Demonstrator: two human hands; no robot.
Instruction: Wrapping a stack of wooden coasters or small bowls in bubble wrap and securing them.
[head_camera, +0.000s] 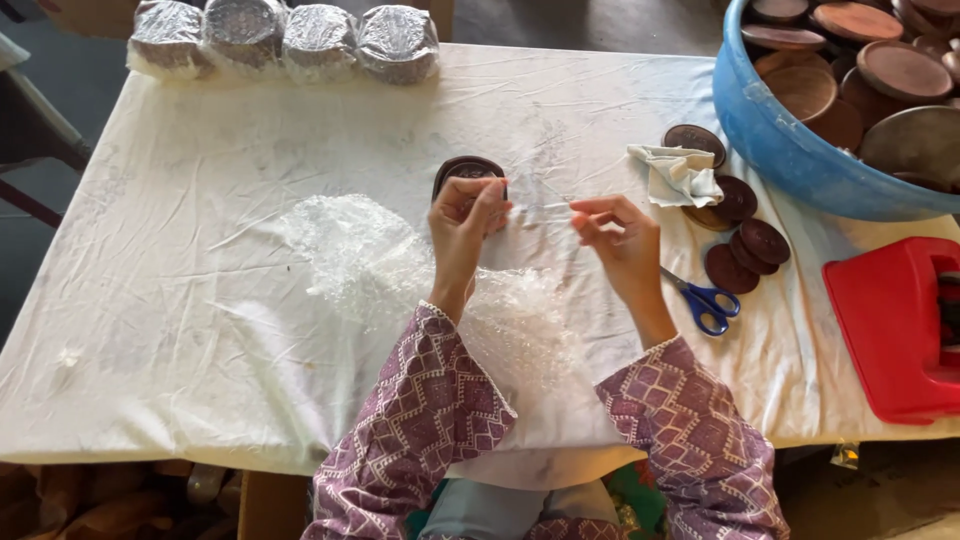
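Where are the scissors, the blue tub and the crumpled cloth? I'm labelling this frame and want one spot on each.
scissors (708, 303): head view, on the blue handle loops.
blue tub (775, 135): head view, on its outer wall.
crumpled cloth (680, 175): head view, on its folded middle.

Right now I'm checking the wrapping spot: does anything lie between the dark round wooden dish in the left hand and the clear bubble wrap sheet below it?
Nothing visible. The left hand holds the dark round wooden dish right at the clear bubble wrap sheet, with only white tablecloth around.
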